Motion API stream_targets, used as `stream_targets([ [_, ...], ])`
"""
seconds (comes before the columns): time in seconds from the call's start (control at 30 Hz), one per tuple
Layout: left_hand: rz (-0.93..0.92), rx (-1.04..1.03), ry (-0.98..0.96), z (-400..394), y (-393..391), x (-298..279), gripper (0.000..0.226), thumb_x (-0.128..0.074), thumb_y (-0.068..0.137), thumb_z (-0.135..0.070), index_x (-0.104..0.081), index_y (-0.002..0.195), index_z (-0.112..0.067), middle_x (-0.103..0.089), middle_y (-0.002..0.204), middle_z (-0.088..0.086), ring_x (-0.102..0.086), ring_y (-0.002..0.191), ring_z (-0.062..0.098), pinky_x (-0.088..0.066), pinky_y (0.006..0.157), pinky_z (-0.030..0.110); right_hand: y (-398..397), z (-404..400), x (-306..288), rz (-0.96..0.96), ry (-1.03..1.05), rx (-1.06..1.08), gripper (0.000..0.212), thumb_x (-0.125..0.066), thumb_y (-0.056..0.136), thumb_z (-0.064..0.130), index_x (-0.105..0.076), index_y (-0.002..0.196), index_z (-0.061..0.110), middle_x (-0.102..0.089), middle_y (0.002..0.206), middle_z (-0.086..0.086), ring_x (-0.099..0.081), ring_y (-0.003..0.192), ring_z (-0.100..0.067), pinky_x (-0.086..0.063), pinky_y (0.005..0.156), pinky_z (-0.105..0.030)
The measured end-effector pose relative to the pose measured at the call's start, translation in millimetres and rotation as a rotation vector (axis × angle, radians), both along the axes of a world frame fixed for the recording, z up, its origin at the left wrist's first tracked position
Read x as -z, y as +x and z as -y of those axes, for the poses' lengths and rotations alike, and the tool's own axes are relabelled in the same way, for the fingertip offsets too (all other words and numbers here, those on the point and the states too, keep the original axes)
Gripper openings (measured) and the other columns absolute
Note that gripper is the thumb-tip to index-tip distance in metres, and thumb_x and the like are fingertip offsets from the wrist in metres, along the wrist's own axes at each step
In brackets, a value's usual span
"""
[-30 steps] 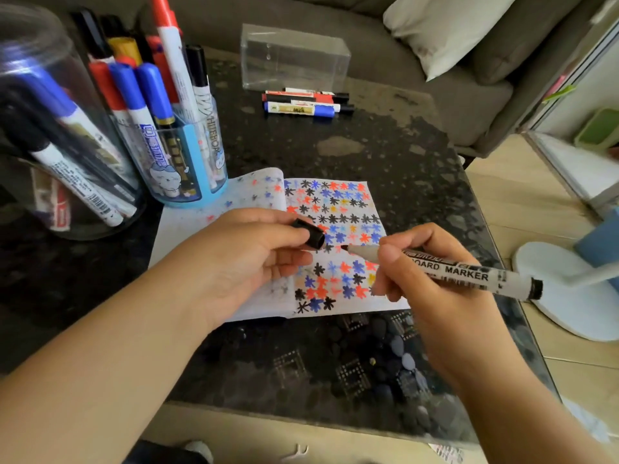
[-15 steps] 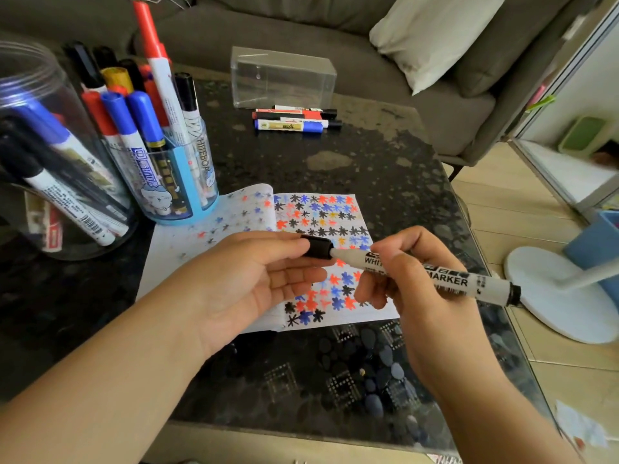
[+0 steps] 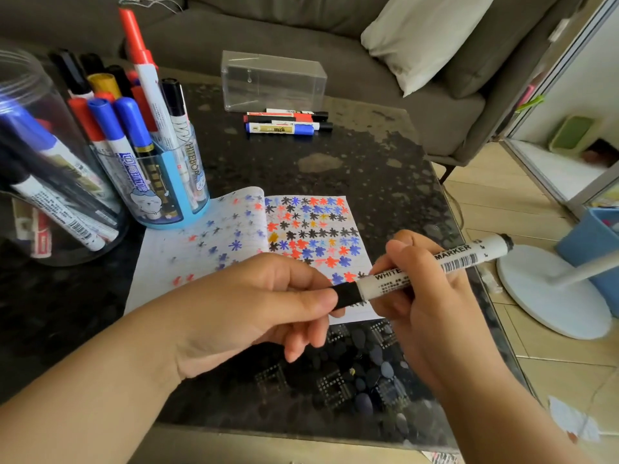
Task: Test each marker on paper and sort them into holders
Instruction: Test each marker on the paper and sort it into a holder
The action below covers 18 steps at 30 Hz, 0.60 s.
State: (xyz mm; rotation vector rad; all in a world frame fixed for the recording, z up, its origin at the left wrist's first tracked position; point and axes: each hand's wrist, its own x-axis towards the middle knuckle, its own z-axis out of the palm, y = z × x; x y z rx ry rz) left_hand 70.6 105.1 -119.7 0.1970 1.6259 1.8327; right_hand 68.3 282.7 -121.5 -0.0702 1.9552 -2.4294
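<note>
Left hand [image 3: 254,309] pinches the black cap [image 3: 346,294] on the marker [image 3: 425,266] gripped by the right hand [image 3: 432,296], above paper [image 3: 207,242] on the dark worktop [image 3: 335,169], holder [image 3: 160,192] at ten o'clock.

A dark speckled stone table [image 3: 335,169] with a glossy top fills most of the view, pale worn patches near its far edge. Behind it stands a grey-brown sofa [image 3: 445,122] with a cream cushion [image 3: 422,35] leaning against its backrest. To the right, the floor [image 3: 502,195] is laid with light beige tiles. A round white stand base [image 3: 549,296] with a slanting white pole rests on the tiles, a blue bin [image 3: 593,242] just behind it. A metal-framed sliding door [image 3: 549,82] runs along the right side, daylight coming through it
</note>
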Motion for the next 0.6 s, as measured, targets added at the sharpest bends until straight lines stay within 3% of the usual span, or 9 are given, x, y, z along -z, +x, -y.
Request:
stream_targets([
  [0.1,0.033,-0.021,0.096,-4.7,3.9,-0.9,0.02,-0.061,0.075,-0.016,-0.066,0.08,0.002,-0.06,0.057,0.009,-0.049,0.043,0.011,-0.043,0.045,0.019,2.4,5.9,-0.3,0.037,-0.048,0.02,0.028,-0.048,0.075,0.018,-0.029,0.055,0.009,-0.023,0.059,-0.011,-0.026,0.041,-0.006,-0.023,0.042,-0.02],
  [0.2,0.042,-0.038,0.11,-9.9,9.0,0.5,0.014,-0.061,0.074,-0.015,-0.072,0.069,-0.009,-0.061,0.058,0.01,-0.051,0.043,0.01,-0.044,0.045,0.02,1.8,9.3,2.3,0.052,-0.023,0.017,0.028,-0.046,0.075,0.019,-0.042,0.047,0.022,-0.034,0.055,-0.005,-0.032,0.044,-0.008,-0.028,0.041,-0.019],
  [0.3,0.042,-0.073,0.078,-12.7,9.5,1.3,0.013,-0.062,0.073,-0.018,-0.072,0.069,-0.011,-0.061,0.059,0.01,-0.051,0.044,0.011,-0.045,0.046,0.02,-1.6,9.5,4.7,0.11,-0.027,0.014,0.028,-0.047,0.081,0.021,-0.043,0.054,0.017,-0.034,0.054,-0.004,-0.03,0.045,-0.009,-0.027,0.045,-0.023],
  [0.4,-0.014,-0.138,-0.008,-12.5,4.3,-0.8,0.015,-0.073,0.073,-0.021,-0.071,0.072,-0.006,-0.061,0.059,0.011,-0.052,0.047,0.014,-0.045,0.047,0.021,-3.2,12.4,8.3,0.218,-0.069,0.004,0.032,-0.049,0.093,0.022,-0.041,0.066,0.008,-0.026,0.046,0.0,-0.018,0.047,-0.015,-0.021,0.052,-0.032],
  [0.47,-0.063,-0.209,-0.075,-9.8,0.9,-3.1,0.027,-0.07,0.066,-0.027,-0.069,0.075,-0.002,-0.061,0.058,0.01,-0.051,0.048,0.015,-0.045,0.046,0.022,-1.7,14.5,8.8,0.27,-0.071,-0.029,0.033,-0.058,0.081,0.037,-0.05,0.067,0.008,-0.035,0.044,0.0,-0.027,0.045,-0.012,-0.029,0.052,-0.028],
  [0.53,-0.118,-0.29,-0.131,-5.6,-1.3,-7.6,0.017,-0.068,0.063,-0.024,-0.07,0.069,-0.008,-0.061,0.056,0.01,-0.05,0.047,0.016,-0.043,0.047,0.025,-0.2,16.0,7.0,0.285,-0.026,-0.069,0.041,-0.058,0.069,0.05,-0.058,0.068,0.009,-0.048,0.049,-0.003,-0.041,0.047,-0.01,-0.036,0.054,-0.024],
  [0.6,-0.165,-0.393,-0.194,1.4,-3.3,-9.7,0.013,-0.063,0.069,-0.022,-0.07,0.062,-0.013,-0.06,0.054,0.009,-0.049,0.047,0.017,-0.042,0.049,0.028,-1.6,14.2,9.2,0.338,0.057,-0.044,0.049,-0.053,0.072,0.057,-0.059,0.068,0.008,-0.053,0.052,-0.004,-0.043,0.048,-0.011,-0.038,0.054,-0.025],
])
